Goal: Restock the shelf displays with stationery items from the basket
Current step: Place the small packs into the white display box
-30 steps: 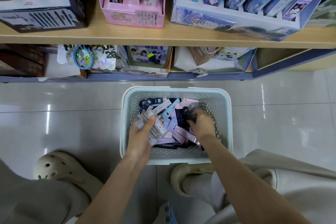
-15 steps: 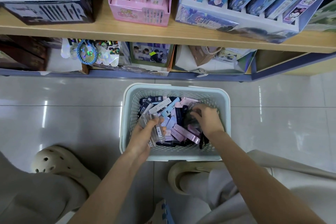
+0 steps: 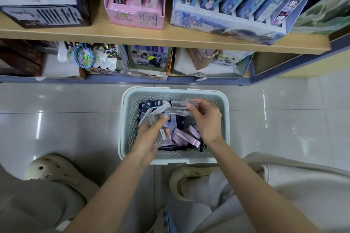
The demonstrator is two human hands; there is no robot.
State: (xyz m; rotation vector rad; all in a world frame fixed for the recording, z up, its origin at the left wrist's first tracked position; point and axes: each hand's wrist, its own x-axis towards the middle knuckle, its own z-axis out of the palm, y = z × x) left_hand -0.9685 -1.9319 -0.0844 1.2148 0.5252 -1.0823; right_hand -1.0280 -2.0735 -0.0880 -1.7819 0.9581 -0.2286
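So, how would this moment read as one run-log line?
phase: gathering stock | left hand: holds stack of clear packs | right hand: pinches long clear pack over basket | basket: on floor, many packs inside

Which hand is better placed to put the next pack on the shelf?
Probably the right hand: it pinches a clear pack above the basket, nearer the shelf. The left hand grips a stack of packs lower down.
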